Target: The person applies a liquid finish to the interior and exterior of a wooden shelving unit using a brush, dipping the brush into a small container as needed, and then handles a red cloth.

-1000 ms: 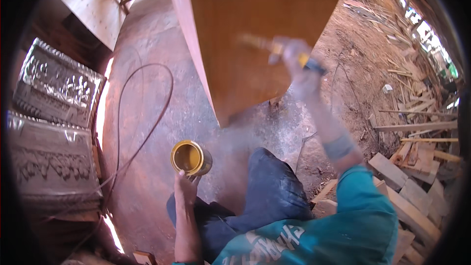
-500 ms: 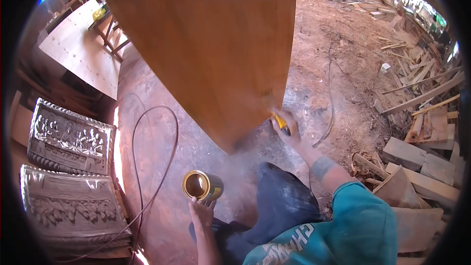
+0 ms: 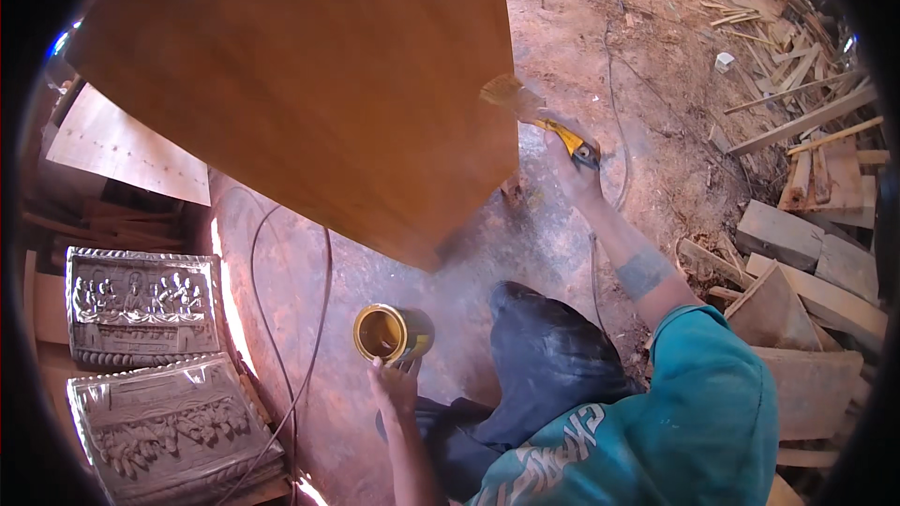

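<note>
A large brown wooden panel (image 3: 319, 84) fills the upper middle of the view. My right hand (image 3: 574, 167) is closed round the yellow and black handle of a paintbrush (image 3: 562, 131). The brush's broad bristles lie over the panel's right edge; whether they press on the face I cannot tell. Low in the middle, my left hand (image 3: 396, 384) grips an open metal can (image 3: 412, 333) from below and the near side. The can tilts toward me, and amber-brown liquid shows inside its rim.
Two carved relief panels (image 3: 141, 305) lean at the left, below a pale board (image 3: 131, 145). A dark cable (image 3: 328, 300) loops over the reddish floor beside the can. Timber offcuts (image 3: 797, 244) pile up along the right, and another cable (image 3: 611, 84) runs near my right arm.
My right hand has moved up and to the right with the paintbrush, from the panel's lower corner to its right edge. The view has shifted; the left hand still holds the can.
</note>
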Demonstrator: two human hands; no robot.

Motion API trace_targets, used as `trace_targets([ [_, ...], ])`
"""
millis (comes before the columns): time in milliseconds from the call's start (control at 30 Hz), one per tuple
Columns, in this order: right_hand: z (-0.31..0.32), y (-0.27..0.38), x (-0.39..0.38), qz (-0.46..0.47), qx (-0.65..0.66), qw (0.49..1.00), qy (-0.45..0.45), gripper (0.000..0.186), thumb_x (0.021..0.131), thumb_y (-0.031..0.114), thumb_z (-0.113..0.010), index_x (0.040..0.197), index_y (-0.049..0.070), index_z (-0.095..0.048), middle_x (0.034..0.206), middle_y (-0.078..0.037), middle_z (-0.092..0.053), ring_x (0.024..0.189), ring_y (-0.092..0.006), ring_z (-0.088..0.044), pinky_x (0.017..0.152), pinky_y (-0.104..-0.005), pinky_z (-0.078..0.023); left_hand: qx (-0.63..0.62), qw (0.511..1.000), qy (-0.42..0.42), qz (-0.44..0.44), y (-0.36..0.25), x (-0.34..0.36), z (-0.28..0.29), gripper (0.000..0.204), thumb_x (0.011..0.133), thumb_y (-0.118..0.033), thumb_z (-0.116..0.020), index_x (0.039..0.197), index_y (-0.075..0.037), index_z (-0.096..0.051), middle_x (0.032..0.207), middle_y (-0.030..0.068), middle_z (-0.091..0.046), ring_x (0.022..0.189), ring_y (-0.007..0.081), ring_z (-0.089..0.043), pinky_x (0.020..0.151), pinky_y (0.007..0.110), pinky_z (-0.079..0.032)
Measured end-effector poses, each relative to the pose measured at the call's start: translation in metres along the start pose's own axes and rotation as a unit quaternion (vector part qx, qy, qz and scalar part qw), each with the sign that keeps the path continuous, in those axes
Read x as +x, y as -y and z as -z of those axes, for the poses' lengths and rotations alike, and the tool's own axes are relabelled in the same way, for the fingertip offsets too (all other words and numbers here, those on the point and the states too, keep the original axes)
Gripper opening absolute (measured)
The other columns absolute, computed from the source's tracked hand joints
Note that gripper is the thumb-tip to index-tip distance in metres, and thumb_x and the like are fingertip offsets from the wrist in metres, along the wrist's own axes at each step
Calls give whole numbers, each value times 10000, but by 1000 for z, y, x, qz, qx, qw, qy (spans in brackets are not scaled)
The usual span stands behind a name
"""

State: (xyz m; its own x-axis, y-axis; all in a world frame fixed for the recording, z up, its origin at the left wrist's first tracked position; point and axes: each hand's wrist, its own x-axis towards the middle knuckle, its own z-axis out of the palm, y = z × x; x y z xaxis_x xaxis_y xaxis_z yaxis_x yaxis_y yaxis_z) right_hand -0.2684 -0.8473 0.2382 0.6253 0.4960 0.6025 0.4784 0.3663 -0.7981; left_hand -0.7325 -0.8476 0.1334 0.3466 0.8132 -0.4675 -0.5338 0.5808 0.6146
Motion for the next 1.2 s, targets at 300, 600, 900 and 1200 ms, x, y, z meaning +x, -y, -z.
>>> trace_targets([
  [300, -4, -176, -149, -293, -37, 953, 61, 302, 935, 273, -644, 1165, 80, -675, 1088, -128, -704, 981, -184, -675, 845, -311, -521, 66, 998, 14, -9, 13, 4, -31, 658, 946, -459, -404, 1444, -31, -358, 1495, 253, -344, 1362, 414, -354, 1153, 597, -241],
  [600, -28, -228, -149, -503, 234, 824, -111, 325, 946, 198, -527, 1252, 102, -577, 1089, -107, -686, 961, -248, -657, 868, -370, -511, -1, 997, 58, 54, 17, 4, -14, 658, 874, -345, -600, 1430, -52, -405, 1450, 164, -435, 1343, 347, -395, 1149, 572, -263],
  [900, -22, -213, -155, -514, 308, 793, -108, 310, 932, 195, -487, 1192, 63, -591, 1116, -115, -664, 1006, -225, -641, 926, -385, -509, 62, 998, -6, 15, 17, 1, -31, 841, 777, -498, -667, 1456, -88, -388, 1464, 206, -384, 1276, 415, -423, 1123, 587, -298],
  [1200, -40, -252, -153, -431, 155, 864, -211, 214, 941, 155, -612, 1107, 42, -684, 962, -69, -702, 822, -154, -668, 749, -288, -548, 52, 998, -2, 23, 6, 10, -39, 887, 750, -502, -704, 1463, -85, -381, 1444, 223, -381, 1266, 420, -416, 1106, 579, -321],
])
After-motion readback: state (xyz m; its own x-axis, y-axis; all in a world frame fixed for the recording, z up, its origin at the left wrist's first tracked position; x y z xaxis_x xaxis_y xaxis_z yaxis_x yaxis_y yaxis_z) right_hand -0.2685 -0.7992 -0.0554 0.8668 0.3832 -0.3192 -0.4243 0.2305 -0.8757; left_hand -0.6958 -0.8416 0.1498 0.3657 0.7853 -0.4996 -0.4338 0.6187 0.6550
